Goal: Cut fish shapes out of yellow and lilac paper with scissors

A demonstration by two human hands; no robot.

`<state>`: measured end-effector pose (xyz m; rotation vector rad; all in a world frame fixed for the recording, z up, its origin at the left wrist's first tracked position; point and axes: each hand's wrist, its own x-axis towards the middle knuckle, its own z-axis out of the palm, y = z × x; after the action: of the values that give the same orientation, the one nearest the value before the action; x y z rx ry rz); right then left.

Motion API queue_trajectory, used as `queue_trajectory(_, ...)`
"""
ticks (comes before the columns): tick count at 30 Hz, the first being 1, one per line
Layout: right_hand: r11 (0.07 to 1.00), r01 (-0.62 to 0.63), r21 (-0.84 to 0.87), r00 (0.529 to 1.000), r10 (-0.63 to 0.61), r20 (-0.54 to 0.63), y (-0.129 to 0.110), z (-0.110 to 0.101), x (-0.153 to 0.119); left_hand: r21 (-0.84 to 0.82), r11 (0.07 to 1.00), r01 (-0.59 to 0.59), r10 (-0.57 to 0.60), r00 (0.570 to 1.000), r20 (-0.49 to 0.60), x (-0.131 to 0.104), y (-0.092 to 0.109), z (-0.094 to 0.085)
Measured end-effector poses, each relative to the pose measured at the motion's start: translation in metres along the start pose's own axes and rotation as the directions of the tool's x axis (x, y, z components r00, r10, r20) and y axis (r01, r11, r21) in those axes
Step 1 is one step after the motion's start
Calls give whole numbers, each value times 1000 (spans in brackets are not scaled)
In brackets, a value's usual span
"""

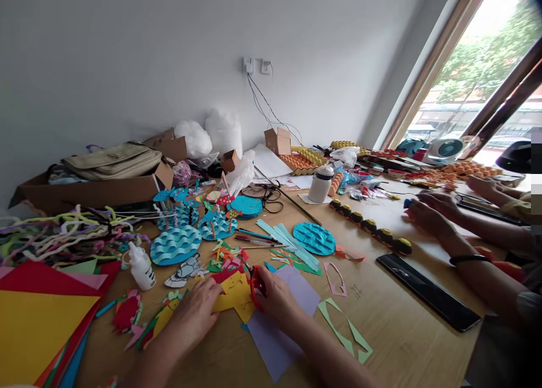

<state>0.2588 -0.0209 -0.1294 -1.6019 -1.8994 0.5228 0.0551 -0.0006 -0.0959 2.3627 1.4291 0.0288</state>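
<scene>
Yellow paper (pixel 230 297) with drawn marks lies between my two hands. My left hand (pixel 199 306) is closed on its left side, near a piece of red paper. Around the handles of red scissors (pixel 256 291) my right hand (pixel 275 297) is wrapped, and the blades point up and left at the yellow paper's upper right edge. A purple sheet (pixel 296 289) lies under my right hand and forearm. Colourful paper scraps (pixel 226 257) are piled just beyond the blades. Cut fish shapes (pixel 167 312) lie left of my left hand.
A glue bottle (pixel 141 268), coloured sheets (pixel 38 314) and pipe cleaners (pixel 63 238) are on the left. Beyond are blue discs (pixel 175 245) and a white bottle (pixel 320 184). A black case (pixel 427 289) lies right, near other people's hands (pixel 432 218).
</scene>
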Motion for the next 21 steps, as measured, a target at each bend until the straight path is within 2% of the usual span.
queue_trajectory(7,997,-71,0,995,71,-68,1,-13,4,37,999,-7,7,1000,-3,9,7,6)
queue_trajectory(11,996,-79,44,993,83,-86,0,-16,4,0,999,-32,32,999,-20,10,7,6)
queue_trajectory(17,979,-88,186,988,109,-108,-1,-18,4,-178,983,-37,15,992,-123,6,5,-9)
queue_trajectory(21,935,-97,341,986,136,-92,-4,-19,6,-371,928,-28,-32,987,-155,0,6,-22)
